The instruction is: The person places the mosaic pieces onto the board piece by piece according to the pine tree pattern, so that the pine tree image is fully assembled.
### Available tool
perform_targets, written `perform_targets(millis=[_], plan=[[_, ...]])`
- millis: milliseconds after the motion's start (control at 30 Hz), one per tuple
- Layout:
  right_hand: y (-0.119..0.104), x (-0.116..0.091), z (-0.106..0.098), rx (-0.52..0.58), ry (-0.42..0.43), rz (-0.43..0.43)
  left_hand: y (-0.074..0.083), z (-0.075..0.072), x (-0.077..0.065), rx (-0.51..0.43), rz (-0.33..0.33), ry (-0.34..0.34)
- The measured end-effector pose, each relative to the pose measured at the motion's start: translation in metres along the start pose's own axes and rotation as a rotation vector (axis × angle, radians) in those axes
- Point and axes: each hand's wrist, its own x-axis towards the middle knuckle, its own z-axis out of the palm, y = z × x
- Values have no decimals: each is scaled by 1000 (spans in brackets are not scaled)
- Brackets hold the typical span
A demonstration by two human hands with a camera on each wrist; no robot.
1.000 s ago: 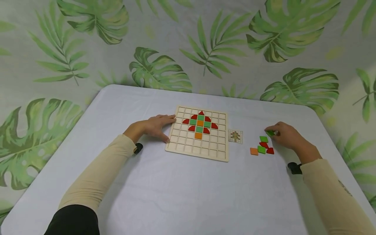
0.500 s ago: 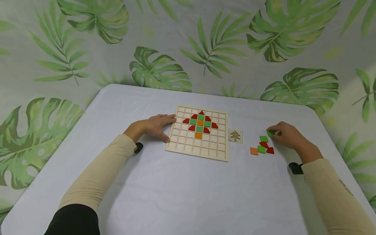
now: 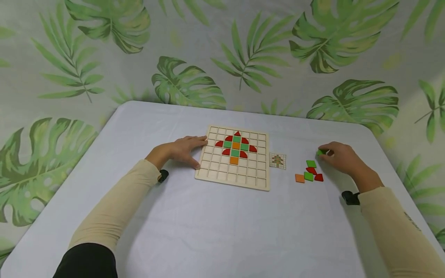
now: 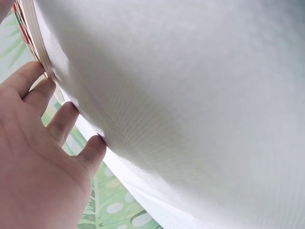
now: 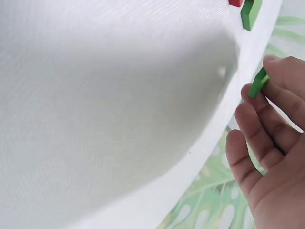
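Observation:
My left hand (image 3: 183, 150) rests at the left edge of a wooden grid board (image 3: 222, 173), fingers spread, with fingertips along its rim in the left wrist view. On the board, red, green and orange tiles form a tree-like pattern, an orange square tile (image 3: 234, 160) at its bottom. My right hand (image 3: 340, 157) pinches a green tile (image 5: 259, 83) between thumb and fingertips, over the table's right side. Just left of that hand lie loose pieces: a green square (image 3: 311, 164), a red piece (image 3: 311, 170), another green square (image 3: 308, 176), a second red piece (image 3: 318, 177) and an orange square (image 3: 299, 178).
A small pattern card (image 3: 277, 161) with a printed tree on a grid lies against the board's right edge. A white cloth covers the table (image 3: 222, 227). Behind it hangs a leaf-printed backdrop (image 3: 194, 46).
My right hand, with the green tile pinched in it, has shifted slightly right, and the tile has turned a little in its fingers. The left hand stays at the board.

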Motion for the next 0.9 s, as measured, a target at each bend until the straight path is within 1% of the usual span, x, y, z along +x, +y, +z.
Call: perform_targets(millis=[100,200,300,367,467,600,800,900], plan=[[-4,1,0,0,24,-25,0,1,0,-1,-1,-1],[-11,2,0,-12,67,-83,-1,1,0,2,-4,0],[-22,3,0,-26,107,-137,-1,1,0,3,-9,0],[-31,4,-1,-28,117,-163,-2,1,1,1,-10,0],[-49,7,-3,-26,111,-188,-2,1,2,-1,-10,-2],[-75,12,-1,-43,77,-208,-3,1,1,-1,-8,1],[-109,20,12,-89,34,-285,-4,1,1,-6,-11,8],[-122,21,18,-87,24,-287,-3,0,0,-8,-12,5]])
